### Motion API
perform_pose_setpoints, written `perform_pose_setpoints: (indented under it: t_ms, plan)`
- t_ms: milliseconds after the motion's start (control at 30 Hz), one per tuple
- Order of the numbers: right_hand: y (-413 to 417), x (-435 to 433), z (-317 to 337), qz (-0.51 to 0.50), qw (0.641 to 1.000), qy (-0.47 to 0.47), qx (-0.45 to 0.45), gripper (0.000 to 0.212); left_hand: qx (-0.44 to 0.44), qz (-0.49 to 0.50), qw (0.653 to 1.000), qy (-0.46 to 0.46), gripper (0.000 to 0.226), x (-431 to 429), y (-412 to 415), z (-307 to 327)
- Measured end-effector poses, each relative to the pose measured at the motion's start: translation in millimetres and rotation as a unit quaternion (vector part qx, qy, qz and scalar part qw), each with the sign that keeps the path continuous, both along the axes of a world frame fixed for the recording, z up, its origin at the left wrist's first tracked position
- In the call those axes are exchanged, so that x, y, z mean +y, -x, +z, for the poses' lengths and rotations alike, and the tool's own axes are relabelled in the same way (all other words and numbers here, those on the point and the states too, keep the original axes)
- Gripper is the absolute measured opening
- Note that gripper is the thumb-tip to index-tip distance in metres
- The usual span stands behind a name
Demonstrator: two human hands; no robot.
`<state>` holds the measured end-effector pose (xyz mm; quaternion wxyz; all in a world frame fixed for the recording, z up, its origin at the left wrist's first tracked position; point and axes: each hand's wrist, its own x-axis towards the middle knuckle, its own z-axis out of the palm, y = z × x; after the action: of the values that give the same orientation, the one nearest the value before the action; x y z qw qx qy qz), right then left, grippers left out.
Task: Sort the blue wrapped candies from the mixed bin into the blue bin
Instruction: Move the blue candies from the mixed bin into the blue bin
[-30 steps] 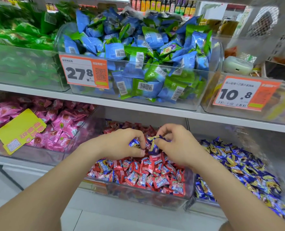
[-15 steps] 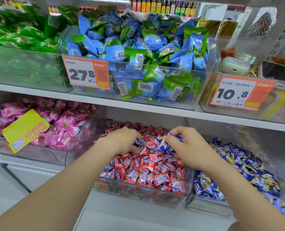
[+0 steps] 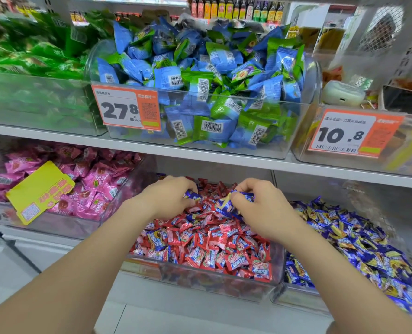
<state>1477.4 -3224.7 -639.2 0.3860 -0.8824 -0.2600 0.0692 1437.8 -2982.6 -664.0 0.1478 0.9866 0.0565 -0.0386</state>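
The mixed bin (image 3: 224, 285) is a clear box on the lower shelf, full of red candies (image 3: 212, 249) with a few blue ones among them. My left hand (image 3: 166, 198) is curled over its back part and pinches a blue wrapped candy (image 3: 192, 195). My right hand (image 3: 265, 208) grips a small bunch of blue wrapped candies (image 3: 226, 207) over the middle of the bin. To the right stands the blue bin (image 3: 294, 298), heaped with blue and gold candies (image 3: 359, 247).
A clear bin of pink candies (image 3: 87, 186) with a yellow tag (image 3: 40, 191) sits to the left. The upper shelf (image 3: 200, 156) carries bins of green packets (image 3: 31, 59) and blue-green packets (image 3: 212, 75), with price cards 27.8 (image 3: 126, 107) and 10.8 (image 3: 354, 132).
Both hands have shifted a little farther back over the mixed bin. They have moved slightly apart, each still holding blue candies.
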Motion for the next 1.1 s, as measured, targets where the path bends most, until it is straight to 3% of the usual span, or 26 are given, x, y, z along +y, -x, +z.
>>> perform_pose_setpoints:
  t_ms: [100,200,333,433,500,567,667,733,867,1033,1100]
  plan:
    - [0.0,9.0,1.5,-0.026,0.998,-0.033,0.048,0.015,-0.032,-0.003,0.985,0.168,0.018,0.0,14.5,8.0]
    - [4.1,8.2,8.8,-0.043,0.994,-0.046,0.084,0.019,0.007,0.010,0.943,0.333,0.021,-11.7,32.4,18.3]
    - [11.1,-24.4,19.8,-0.055,0.973,-0.103,0.197,0.021,0.011,0.008,0.911,0.413,0.022,-46.6,47.9,31.8]
    - [6.1,-66.4,21.2,-0.085,0.962,-0.124,0.226,0.021,0.023,-0.007,0.897,0.442,0.016,-75.5,50.0,35.2]
    - [-4.6,-97.2,15.8,-0.126,0.968,-0.114,0.187,0.021,0.032,-0.024,0.900,0.434,0.011,-96.8,47.7,35.8]
    - [-14.7,-127.4,7.6,-0.163,0.981,-0.055,0.083,0.018,0.020,-0.046,0.905,0.423,0.006,-122.6,43.2,39.2]
    - [-26.0,-165.5,-9.3,-0.123,0.988,0.081,-0.053,0.010,-0.093,-0.102,0.944,0.300,0.004,-161.5,29.6,43.8]
    - [-34.5,-187.4,-24.0,-0.073,0.987,0.132,-0.062,0.013,-0.145,-0.117,0.956,0.228,0.005,-185.2,16.5,40.5]
    - [-40.8,-218.2,-35.5,-0.043,0.984,0.158,-0.063,0.035,-0.161,-0.142,0.963,0.163,0.017,-229.2,-16.2,20.5]
    - [-34.1,-220.9,-29.6,-0.053,0.990,0.113,-0.067,0.072,-0.050,-0.175,0.981,0.061,0.080,-256.5,-47.6,6.1]
    - [-32.1,-214.5,-35.9,-0.051,0.988,0.130,-0.063,0.077,-0.030,-0.186,0.982,-0.016,0.082,-254.9,-53.3,6.6]
